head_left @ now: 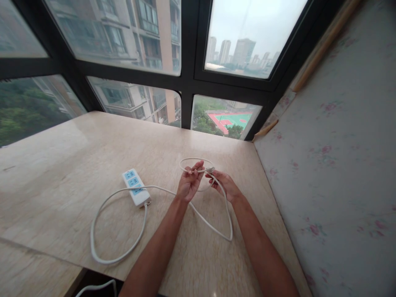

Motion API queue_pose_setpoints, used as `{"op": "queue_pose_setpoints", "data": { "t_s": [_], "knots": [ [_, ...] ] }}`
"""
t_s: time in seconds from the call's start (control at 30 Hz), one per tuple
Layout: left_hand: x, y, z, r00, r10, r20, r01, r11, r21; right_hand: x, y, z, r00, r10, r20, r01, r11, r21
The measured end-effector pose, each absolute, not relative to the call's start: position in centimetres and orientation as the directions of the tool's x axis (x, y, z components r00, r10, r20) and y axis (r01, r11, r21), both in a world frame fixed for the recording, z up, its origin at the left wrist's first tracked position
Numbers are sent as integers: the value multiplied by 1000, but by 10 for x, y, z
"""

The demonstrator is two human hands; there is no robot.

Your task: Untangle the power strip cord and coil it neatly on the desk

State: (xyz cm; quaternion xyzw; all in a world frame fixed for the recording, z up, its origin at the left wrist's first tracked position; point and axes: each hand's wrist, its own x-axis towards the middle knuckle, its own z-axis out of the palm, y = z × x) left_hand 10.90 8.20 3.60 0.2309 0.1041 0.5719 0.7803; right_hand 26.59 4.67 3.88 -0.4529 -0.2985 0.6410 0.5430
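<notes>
White cable (92, 239) of the power strip (136, 187) runs from the strip in a wide loop across the marble sill (62, 177), then rises to both hands near the middle of the slab. I see my left hand (189, 181) clenched around the cable, with a small loop (192, 160) standing up above the knuckles. My right hand (224, 185) grasps the same cable at its grey end piece (210, 169), fingertips nearly touching the left. I judge that both hands hold it off the stone so the slack hangs free below the wrists. The strip lies flat, sockets up, and anchors the far end. The window (241, 37) stands behind and a floral wall (340, 165) to the right.
</notes>
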Motion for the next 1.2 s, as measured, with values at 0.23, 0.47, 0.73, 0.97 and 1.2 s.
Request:
{"op": "queue_pose_setpoints", "data": {
  "t_s": [0.23, 0.47, 0.73, 0.97, 1.2],
  "knots": [
    [118, 78, 34, 389, 921, 34, -604, 227, 764, 282, 48, 50, 198, 977, -80, -256, -28, -966],
    [123, 80, 30, 165, 986, 1, -225, 37, 974, 288, 43, 64, 291, 941, 170, 2, 177, -984],
    [149, 33, 40, 512, 857, 60, -258, 86, 962, 268, 39, 76, 279, 925, 257, 87, 242, -966],
    [147, 30, 41, 593, 802, 74, -385, 201, 901, 273, 32, 88, 282, 935, 213, -9, 224, -974],
    [126, 60, 39, 489, 872, -26, -381, 241, 893, 322, 31, 91, 524, 829, 194, -157, 318, -935]
  ]
}}
